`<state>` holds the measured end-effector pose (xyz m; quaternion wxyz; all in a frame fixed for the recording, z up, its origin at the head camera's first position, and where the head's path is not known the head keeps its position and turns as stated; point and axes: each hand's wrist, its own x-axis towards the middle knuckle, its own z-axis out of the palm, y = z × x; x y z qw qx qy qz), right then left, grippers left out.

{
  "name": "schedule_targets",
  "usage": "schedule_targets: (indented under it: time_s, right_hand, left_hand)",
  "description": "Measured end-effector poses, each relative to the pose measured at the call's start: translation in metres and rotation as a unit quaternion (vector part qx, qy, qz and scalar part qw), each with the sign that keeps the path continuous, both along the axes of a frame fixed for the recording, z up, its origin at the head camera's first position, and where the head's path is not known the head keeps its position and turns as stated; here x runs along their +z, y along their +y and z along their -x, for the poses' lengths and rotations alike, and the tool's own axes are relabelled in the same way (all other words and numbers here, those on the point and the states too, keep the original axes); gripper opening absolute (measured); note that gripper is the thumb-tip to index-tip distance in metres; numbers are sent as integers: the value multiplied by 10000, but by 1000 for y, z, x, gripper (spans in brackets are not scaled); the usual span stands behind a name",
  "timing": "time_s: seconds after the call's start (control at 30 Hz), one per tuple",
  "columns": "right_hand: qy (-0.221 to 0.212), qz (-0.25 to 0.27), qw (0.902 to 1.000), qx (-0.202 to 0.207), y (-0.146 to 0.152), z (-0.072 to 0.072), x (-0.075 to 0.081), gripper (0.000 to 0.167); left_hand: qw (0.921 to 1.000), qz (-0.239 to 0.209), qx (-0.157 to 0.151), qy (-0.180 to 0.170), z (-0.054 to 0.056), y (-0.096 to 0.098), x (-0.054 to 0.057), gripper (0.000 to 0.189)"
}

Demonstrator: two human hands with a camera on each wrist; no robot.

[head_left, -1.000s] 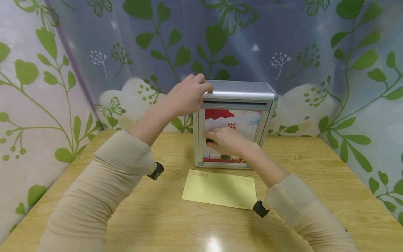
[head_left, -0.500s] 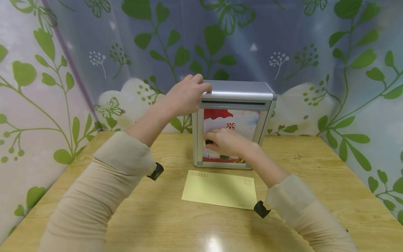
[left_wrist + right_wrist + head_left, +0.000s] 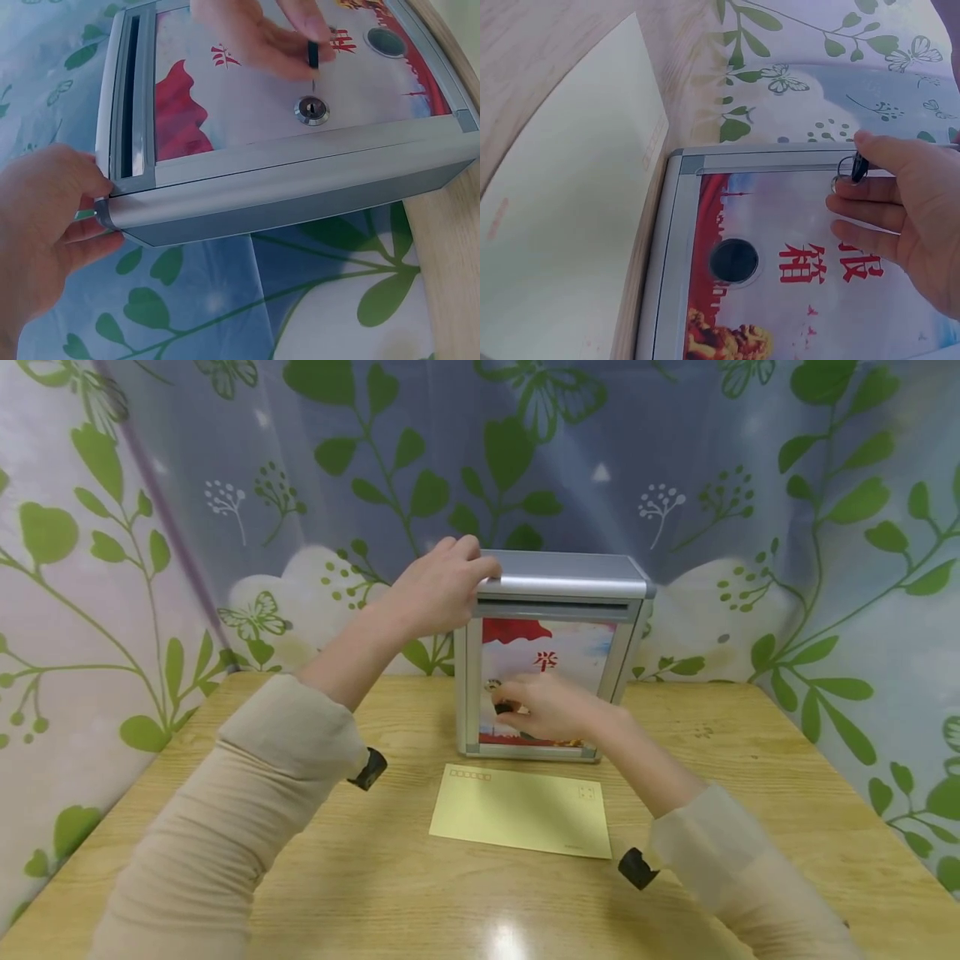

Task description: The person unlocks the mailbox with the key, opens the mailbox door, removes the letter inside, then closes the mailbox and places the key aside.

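Note:
A silver-framed mailbox (image 3: 551, 647) with a slot near its top stands upright on the table. At its upper left corner my left hand (image 3: 442, 585) holds on, thumb in front and fingers behind in the left wrist view (image 3: 49, 225). My right hand (image 3: 551, 703) pinches a small key by its black head (image 3: 313, 54) in front of the box. The key's thin blade points at the round lock (image 3: 311, 110), whose keyhole shows, apart from the blade. A ring hangs from the key in the right wrist view (image 3: 860, 166).
A yellow envelope (image 3: 521, 811) lies flat on the wooden table (image 3: 375, 868) just before the mailbox. Behind stands a leaf-patterned cloth backdrop (image 3: 300, 485). A dark round window (image 3: 733, 261) sits low on the mailbox's front panel.
My right hand has drawn back slightly from the mailbox, toward me and down, with the key, baring the lock. The left hand keeps its place on the corner.

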<state>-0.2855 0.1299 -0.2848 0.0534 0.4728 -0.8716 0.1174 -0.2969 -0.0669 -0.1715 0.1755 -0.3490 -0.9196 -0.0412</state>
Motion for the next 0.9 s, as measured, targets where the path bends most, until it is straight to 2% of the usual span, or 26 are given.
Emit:
schedule_targets:
  time_s: [0.13, 0.2, 0.43, 0.6, 0.73, 0.9]
  right_hand:
    - [2, 227, 9996, 183, 10, -6, -5, 14]
    - [-113, 293, 9994, 121, 17, -10, -8, 14]
    - [-974, 404, 9935, -435, 51, -23, -17, 19]
    - [-1438, -9, 9849, -967, 83, -30, -31, 21]
    - [-1461, -312, 9828, -1085, 107, -33, -46, 19]
    - [-1085, -617, 9864, -1067, 128, -34, -69, 4]
  left_hand:
    - [10000, -61, -42, 51, 0, -1, -2, 34]
    - [9999, -104, -49, 50, 0, -1, -4, 35]
    - [9998, -198, -67, 30, -1, -1, -7, 38]
    - [9999, -112, -47, 54, -2, 0, -7, 37]
    - [10000, -44, 2, -22, -4, -1, -5, 37]
    - [9998, -11, -146, 99, -3, -3, -6, 37]
